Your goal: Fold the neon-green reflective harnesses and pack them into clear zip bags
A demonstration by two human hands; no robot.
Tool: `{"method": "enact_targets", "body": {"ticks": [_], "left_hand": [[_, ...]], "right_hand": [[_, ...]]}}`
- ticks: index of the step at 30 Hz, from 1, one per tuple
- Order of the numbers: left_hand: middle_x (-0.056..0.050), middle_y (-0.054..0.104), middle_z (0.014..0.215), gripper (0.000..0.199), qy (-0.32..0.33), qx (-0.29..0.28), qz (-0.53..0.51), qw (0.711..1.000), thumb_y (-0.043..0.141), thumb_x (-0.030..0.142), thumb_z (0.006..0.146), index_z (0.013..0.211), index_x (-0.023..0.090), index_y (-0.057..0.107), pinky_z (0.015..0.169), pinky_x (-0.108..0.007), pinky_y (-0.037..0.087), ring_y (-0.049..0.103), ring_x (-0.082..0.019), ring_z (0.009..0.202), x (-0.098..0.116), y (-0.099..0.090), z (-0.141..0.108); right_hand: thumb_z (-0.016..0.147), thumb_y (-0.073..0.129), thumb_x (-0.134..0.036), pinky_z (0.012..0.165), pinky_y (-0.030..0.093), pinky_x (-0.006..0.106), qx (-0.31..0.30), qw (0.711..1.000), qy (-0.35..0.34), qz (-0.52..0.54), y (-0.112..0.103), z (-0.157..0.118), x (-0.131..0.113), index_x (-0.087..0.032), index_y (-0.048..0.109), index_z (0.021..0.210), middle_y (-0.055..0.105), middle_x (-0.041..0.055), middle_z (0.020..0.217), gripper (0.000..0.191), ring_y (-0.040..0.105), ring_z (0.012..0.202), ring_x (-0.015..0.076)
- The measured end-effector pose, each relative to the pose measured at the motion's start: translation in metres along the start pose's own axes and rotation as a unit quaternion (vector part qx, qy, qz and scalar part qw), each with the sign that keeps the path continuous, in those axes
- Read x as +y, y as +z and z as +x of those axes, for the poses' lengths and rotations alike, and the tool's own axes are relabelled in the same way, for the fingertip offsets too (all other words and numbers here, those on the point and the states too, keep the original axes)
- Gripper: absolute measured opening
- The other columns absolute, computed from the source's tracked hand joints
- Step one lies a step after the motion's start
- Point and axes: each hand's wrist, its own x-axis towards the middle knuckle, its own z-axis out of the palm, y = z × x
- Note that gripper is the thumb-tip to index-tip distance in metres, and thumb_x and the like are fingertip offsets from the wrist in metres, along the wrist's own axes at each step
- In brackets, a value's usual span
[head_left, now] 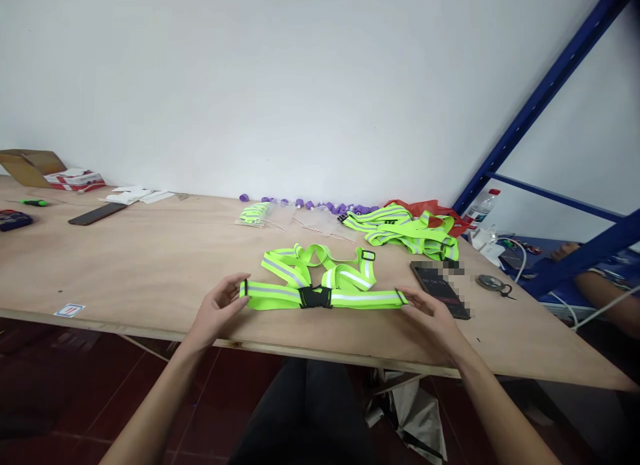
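Observation:
A neon-yellow reflective vest [280, 297] made of straps with silver stripes lies near the table's front edge. Its waist strap is stretched sideways, with a closed black buckle [315, 297] at the middle. My left hand [220, 308] pinches the strap's left end by a black slider. At the right end, my right hand [433, 312] grips the strap beside another slider. Behind the waist strap, the vest's shoulder straps lie loosely looped, with a black adjuster [369, 255] on the right loop.
More reflective straps [410, 228] lie heaped behind, beside a red bag [425, 208]. Clear plastic bags [315, 220] and purple caps [345, 208] line the wall. A phone [440, 290] and a round metal gauge [490, 282] are at right. Beyond the blue frame [545, 98] shows another person's arm [607, 298].

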Motion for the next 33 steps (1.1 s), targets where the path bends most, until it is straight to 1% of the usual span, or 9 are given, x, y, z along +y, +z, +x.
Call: {"method": "enact_targets", "body": {"ticks": [2,5,7,10,14,17,19,25,33], "left_hand": [[-0.006,0.069,0.105,0.047,-0.002,0.039,-0.117,0.992,0.081,0.04,0.072,0.113,0.022,0.069,0.08,-0.03,0.055,0.066,-0.021,0.094,0.0,0.011,0.009],[-0.002,0.068,0.091,0.045,-0.013,0.049,-0.219,0.974,0.082,0.039,0.072,0.112,0.023,0.07,0.077,-0.03,0.055,0.067,-0.017,0.081,0.003,0.027,0.018],[-0.001,0.067,0.088,0.043,-0.017,0.054,-0.229,0.972,0.081,0.039,0.073,0.111,0.022,0.07,0.076,-0.031,0.055,0.068,-0.016,0.076,0.002,0.031,0.022],[-0.002,0.067,0.09,0.045,-0.024,0.032,-0.177,0.983,0.079,0.042,0.075,0.114,0.022,0.069,0.076,-0.032,0.055,0.068,-0.018,0.076,-0.004,0.021,0.023],[-0.007,0.068,0.114,0.046,-0.015,-0.067,0.013,0.998,0.078,0.04,0.077,0.119,0.022,0.069,0.083,-0.03,0.053,0.066,-0.022,0.098,-0.005,-0.005,0.019],[-0.008,0.066,0.126,0.046,-0.017,-0.178,0.13,0.975,0.073,0.038,0.082,0.125,0.024,0.067,0.091,-0.031,0.052,0.062,-0.025,0.11,0.006,-0.02,0.014],[-0.008,0.067,0.125,0.045,-0.016,-0.22,0.197,0.955,0.07,0.039,0.084,0.126,0.025,0.067,0.092,-0.033,0.052,0.063,-0.026,0.109,0.016,-0.025,0.011],[-0.005,0.066,0.129,0.044,-0.004,-0.268,0.281,0.922,0.065,0.039,0.087,0.129,0.03,0.066,0.099,-0.039,0.05,0.062,-0.029,0.115,0.032,-0.031,-0.003],[-0.007,0.06,0.134,0.043,0.054,-0.28,0.393,0.874,0.061,0.04,0.091,0.133,0.032,0.063,0.107,-0.038,0.044,0.054,-0.027,0.127,0.025,-0.032,-0.011]], "right_hand": [[0.071,0.08,-0.05,0.102,0.05,0.042,0.046,0.989,-0.005,0.142,0.006,0.001,0.005,-0.028,0.073,0.108,0.071,0.0067,0.123,0.044,0.063,0.118,0.0291],[0.073,0.079,-0.048,0.096,0.053,0.038,0.077,0.958,-0.008,0.276,0.017,0.003,0.008,-0.03,0.074,0.108,0.072,0.0051,0.117,0.04,0.067,0.108,0.0243],[0.076,0.076,-0.046,0.093,0.055,0.038,0.071,0.951,-0.005,0.302,0.022,0.005,0.009,-0.03,0.074,0.11,0.073,0.0055,0.113,0.037,0.068,0.102,0.0228],[0.08,0.073,-0.045,0.092,0.055,0.041,0.063,0.954,-0.011,0.291,0.022,0.004,0.012,-0.031,0.074,0.111,0.073,0.0055,0.112,0.034,0.069,0.098,0.0236],[0.075,0.078,-0.049,0.097,0.053,0.042,0.044,0.973,-0.003,0.227,0.009,-0.003,0.016,-0.031,0.074,0.113,0.071,0.006,0.123,0.043,0.067,0.11,0.0277],[0.068,0.083,-0.051,0.101,0.051,0.042,-0.003,0.995,0.004,0.098,-0.003,-0.01,0.01,-0.026,0.075,0.112,0.07,0.0087,0.126,0.051,0.062,0.121,0.0324],[0.069,0.082,-0.054,0.104,0.05,0.045,-0.044,0.999,-0.002,-0.011,-0.012,-0.015,0.0,-0.024,0.075,0.112,0.069,0.0107,0.126,0.053,0.06,0.123,0.035],[0.078,0.068,-0.067,0.104,0.049,0.047,-0.112,0.971,-0.023,-0.208,-0.028,-0.033,-0.02,-0.028,0.077,0.112,0.071,0.0107,0.124,0.052,0.062,0.12,0.0362],[0.085,0.063,-0.055,0.104,0.049,0.05,-0.11,0.947,-0.057,-0.297,-0.026,-0.051,-0.002,-0.033,0.075,0.115,0.068,0.0106,0.126,0.04,0.061,0.12,0.0336]]}}
